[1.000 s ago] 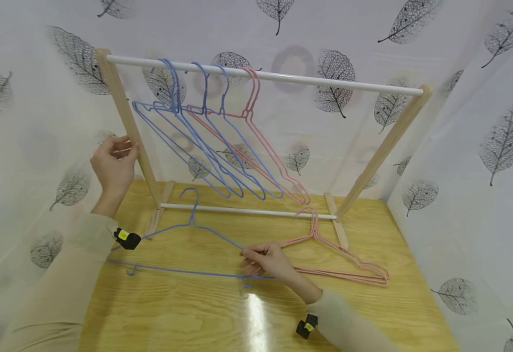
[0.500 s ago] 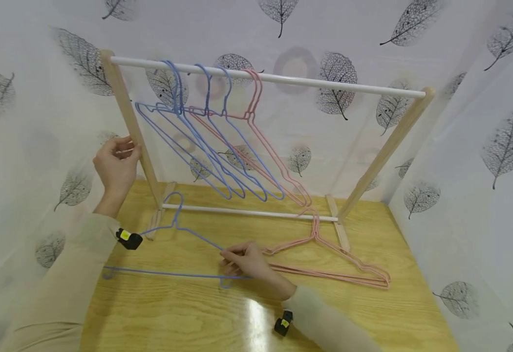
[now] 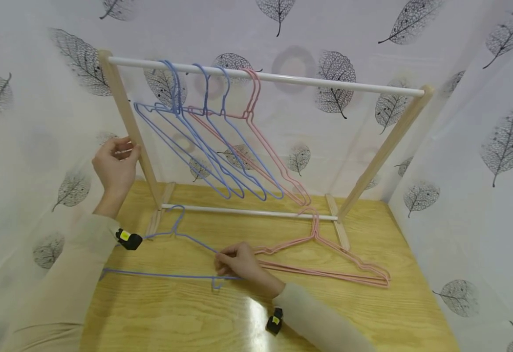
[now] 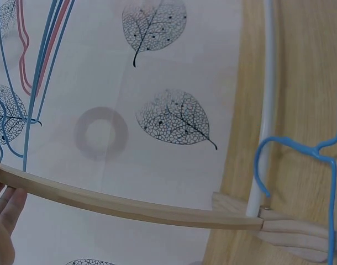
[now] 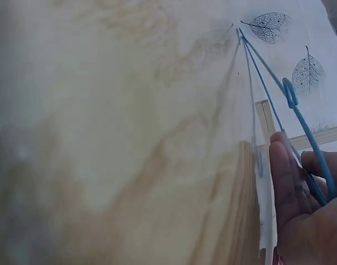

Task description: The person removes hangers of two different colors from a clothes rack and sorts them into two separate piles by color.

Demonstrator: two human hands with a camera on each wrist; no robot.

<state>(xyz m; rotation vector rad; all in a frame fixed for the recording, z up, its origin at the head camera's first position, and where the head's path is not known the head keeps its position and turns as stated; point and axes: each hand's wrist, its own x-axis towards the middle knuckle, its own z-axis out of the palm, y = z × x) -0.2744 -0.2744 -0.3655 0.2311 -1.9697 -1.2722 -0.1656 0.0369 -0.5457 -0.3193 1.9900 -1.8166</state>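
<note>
My left hand (image 3: 116,164) holds the left wooden post (image 3: 122,102) of a hanger rack, thumb in front and fingers partly behind it. In the left wrist view, fingertips of that hand (image 4: 11,204) reach the post (image 4: 124,207). My right hand (image 3: 241,266) pinches a blue clothes hanger (image 3: 195,240) by its right shoulder, low over the table. The hanger's hook (image 4: 287,142) overlaps the rack's lower bar (image 4: 268,105). Seen from the right wrist, the hanger (image 5: 307,132) appears nearly edge-on, running between thumb and fingers. Its far left end is hidden behind my left sleeve.
Several blue hangers (image 3: 205,90) and two pink ones (image 3: 265,137) hang from the white upper bar (image 3: 327,83), left of its middle. More pink hangers (image 3: 344,250) lie stacked on the wooden table (image 3: 186,318), right of my right hand. Leaf-patterned sheeting (image 3: 459,161) encloses the table.
My right hand has moved left across the table with the blue hanger, whose hook now sits at the lower bar's left end. The left hand stays on the post.
</note>
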